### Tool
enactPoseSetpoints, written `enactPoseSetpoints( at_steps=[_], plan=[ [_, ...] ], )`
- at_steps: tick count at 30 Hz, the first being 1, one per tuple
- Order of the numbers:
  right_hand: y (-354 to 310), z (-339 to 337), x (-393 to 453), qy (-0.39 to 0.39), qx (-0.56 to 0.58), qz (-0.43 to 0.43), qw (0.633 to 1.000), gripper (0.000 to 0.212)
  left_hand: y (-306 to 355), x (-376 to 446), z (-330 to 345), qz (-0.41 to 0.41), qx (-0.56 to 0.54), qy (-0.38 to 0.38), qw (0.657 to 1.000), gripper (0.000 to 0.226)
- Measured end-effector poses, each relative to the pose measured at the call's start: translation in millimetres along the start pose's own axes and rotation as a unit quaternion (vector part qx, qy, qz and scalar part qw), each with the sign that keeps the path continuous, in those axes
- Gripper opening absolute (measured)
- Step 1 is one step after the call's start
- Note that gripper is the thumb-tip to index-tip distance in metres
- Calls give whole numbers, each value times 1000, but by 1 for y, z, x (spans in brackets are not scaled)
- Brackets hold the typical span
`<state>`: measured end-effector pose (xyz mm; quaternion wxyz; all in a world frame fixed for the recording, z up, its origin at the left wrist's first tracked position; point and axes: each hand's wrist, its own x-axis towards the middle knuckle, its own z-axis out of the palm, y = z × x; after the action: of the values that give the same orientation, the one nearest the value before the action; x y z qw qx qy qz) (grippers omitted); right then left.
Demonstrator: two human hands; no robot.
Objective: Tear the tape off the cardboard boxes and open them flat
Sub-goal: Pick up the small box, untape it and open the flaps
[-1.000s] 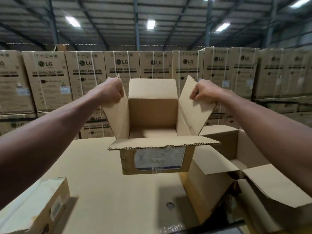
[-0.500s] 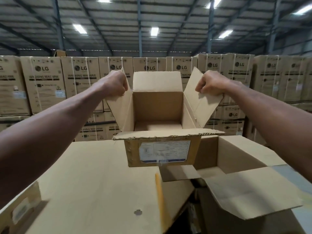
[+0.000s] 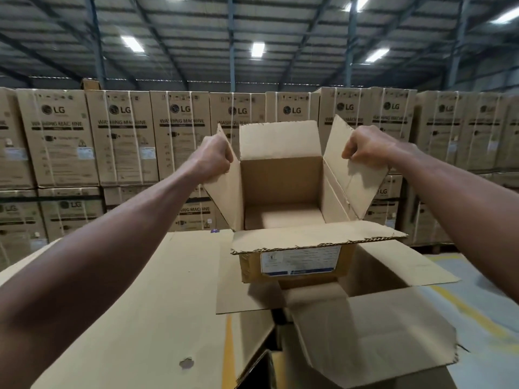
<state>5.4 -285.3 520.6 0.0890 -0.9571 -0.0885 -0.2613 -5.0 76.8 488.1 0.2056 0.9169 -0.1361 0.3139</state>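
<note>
A small cardboard box (image 3: 283, 192) is held up at arm's length, mouth open toward the camera, above a larger open box (image 3: 373, 332). Its left side flap (image 3: 224, 189) is gripped in the curled left hand (image 3: 212, 157) and its right side flap (image 3: 351, 169) in the curled right hand (image 3: 365, 147). Both hands are set level on opposite sides, equally near, so the flaps would likely be drawn outward and apart.

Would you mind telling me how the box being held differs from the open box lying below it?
The held box is smaller and lifted by the left hand and right hand; the lower box is larger and ungripped. Only the held box shows a white label. Both are brown, flaps open.
</note>
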Motion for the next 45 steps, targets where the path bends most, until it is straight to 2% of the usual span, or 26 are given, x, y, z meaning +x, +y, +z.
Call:
enactPoseSetpoints(
  at_steps=[12,24,33,45],
  plan=[
    [100,32,26,-27,15,33,999,23,41,54,86,-8,-20,-33,999,15],
    [206,74,53,-85,41,-29,995,25,97,54,174,-85,26,-58,994,21],
    [241,141,54,-144,78,-56,985,28,93,31,230,-144,55,-89,984,25],
    [253,263,25,-188,113,5,976,27,51,-16,319,-200,30,-128,971,29]
  ],
)
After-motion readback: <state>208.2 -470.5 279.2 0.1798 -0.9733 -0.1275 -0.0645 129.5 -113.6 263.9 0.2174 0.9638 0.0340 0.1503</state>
